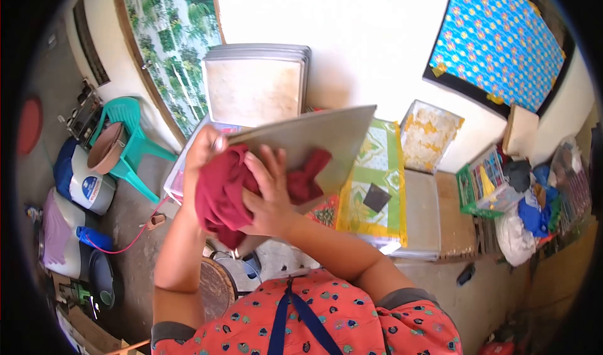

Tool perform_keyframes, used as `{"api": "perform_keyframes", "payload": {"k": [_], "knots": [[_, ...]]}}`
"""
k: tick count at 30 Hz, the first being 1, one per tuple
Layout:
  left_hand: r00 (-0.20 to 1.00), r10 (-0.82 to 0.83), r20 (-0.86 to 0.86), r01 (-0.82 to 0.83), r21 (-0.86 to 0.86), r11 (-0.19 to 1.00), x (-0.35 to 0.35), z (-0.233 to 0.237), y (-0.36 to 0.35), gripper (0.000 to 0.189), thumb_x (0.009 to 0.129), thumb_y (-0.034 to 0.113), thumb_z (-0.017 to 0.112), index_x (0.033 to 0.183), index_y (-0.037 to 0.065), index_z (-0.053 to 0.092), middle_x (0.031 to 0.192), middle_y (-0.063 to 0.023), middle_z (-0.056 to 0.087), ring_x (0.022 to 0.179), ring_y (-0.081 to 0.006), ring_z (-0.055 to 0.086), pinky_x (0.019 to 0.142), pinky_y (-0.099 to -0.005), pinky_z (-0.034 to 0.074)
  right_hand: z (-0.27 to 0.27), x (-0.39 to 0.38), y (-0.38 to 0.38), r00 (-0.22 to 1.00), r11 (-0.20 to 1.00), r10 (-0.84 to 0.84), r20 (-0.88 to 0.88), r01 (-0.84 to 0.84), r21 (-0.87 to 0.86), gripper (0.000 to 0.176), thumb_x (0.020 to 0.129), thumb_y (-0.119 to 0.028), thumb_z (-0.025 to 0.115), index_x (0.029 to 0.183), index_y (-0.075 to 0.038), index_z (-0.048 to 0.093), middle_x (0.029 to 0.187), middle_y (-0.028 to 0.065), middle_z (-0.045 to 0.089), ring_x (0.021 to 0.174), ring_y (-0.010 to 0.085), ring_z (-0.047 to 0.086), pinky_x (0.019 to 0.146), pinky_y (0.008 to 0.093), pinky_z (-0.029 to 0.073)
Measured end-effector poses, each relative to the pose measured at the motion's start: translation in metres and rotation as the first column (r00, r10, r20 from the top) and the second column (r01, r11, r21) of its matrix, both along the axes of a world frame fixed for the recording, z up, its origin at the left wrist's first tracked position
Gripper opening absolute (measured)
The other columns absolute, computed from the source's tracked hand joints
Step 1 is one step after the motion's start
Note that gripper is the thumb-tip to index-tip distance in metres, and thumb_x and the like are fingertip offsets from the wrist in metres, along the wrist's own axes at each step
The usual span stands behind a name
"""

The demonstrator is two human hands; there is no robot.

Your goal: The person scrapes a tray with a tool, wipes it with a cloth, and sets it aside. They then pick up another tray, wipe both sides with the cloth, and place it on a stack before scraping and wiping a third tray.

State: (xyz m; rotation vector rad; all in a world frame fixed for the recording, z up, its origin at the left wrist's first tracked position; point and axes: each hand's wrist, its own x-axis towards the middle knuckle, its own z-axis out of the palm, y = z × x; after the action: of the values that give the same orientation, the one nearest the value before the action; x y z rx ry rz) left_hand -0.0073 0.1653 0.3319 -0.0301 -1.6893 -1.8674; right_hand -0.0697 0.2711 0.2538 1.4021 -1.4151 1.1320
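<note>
A flat grey metal tray (339,135) is held up at a tilt in front of my chest. My left hand (204,146) grips its left edge, with the fingers partly hidden behind the cloth. Bunched against the tray is a maroon cloth (220,192), and one end of it hangs to the right across the metal. My right hand (271,195) presses on the cloth with its fingers curved over the folds. Behind the tray, a stack of similar metal trays (254,91) leans against the wall.
A table with a green and yellow cover (377,166) holds a small dark square (376,198). Left are a green plastic chair (129,145), a brown basin (107,148) and a round stool (217,286). A green crate (468,192) and cloth piles are at right.
</note>
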Motion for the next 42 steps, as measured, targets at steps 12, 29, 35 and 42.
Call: {"api": "perform_keyframes", "payload": {"k": [12, 29, 35, 42], "knots": [[0.754, 0.523, -0.398, -0.550, 0.054, 0.833, 0.149, 0.026, 0.008, 0.044, 0.087, 0.046, 0.060, 0.095, 0.007, 0.044, 0.087, -0.0016, 0.049, 0.077, -0.0127, 0.052, 0.071, -0.0272, 0.043, 0.032, -0.215, 0.026, 0.492, 0.808, 0.589, 0.641, -0.345, -0.477, 0.055, 0.080, -0.010, 0.059, 0.131, 0.002, 0.043, 0.123, 0.0090, 0.053, 0.111, 0.0197, 0.051, 0.097, 0.0305, 0.038], [0.881, 0.469, 0.060, -0.472, 0.071, 0.879, 0.165, -0.012, -0.018, 0.025, 0.082, 0.017, 0.072, 0.100, 0.002, 0.063, 0.091, -0.0021, 0.064, 0.086, -0.0128, 0.058, 0.078, -0.0277, 0.046, 0.186, 0.031, -0.098, 0.865, 0.862, 0.479, -0.150, -0.496, -0.103, 0.072, 0.051, -0.037, 0.080, 0.111, -0.005, 0.056, 0.105, 0.0171, 0.054, 0.091, 0.0372, 0.054, 0.080, 0.0488, 0.043], [0.800, 0.569, -0.192, -0.337, 0.641, 0.690, 0.159, -0.060, -0.014, 0.044, 0.084, 0.022, 0.063, 0.122, 0.004, 0.050, 0.118, -0.0089, 0.056, 0.110, -0.0223, 0.054, 0.089, -0.0413, 0.048, 0.138, 0.075, -0.090, 0.765, 0.766, 0.642, -0.050, -0.637, 0.089, 0.058, 0.057, -0.033, 0.076, 0.109, -0.012, 0.060, 0.121, 0.0158, 0.050, 0.113, 0.0360, 0.046, 0.087, 0.0560, 0.038], [0.587, 0.783, -0.205, -0.645, 0.465, 0.606, 0.175, -0.023, 0.012, 0.034, 0.080, 0.008, 0.060, 0.113, 0.000, 0.054, 0.093, -0.0082, 0.063, 0.081, -0.0214, 0.064, 0.073, -0.0335, 0.054, 0.126, -0.076, -0.129, 0.936, 0.973, 0.219, 0.276, -0.189, -0.129, 0.044, 0.074, -0.025, 0.068, 0.111, -0.005, 0.056, 0.104, 0.0179, 0.053, 0.095, 0.0400, 0.050, 0.082, 0.0448, 0.043]]}}
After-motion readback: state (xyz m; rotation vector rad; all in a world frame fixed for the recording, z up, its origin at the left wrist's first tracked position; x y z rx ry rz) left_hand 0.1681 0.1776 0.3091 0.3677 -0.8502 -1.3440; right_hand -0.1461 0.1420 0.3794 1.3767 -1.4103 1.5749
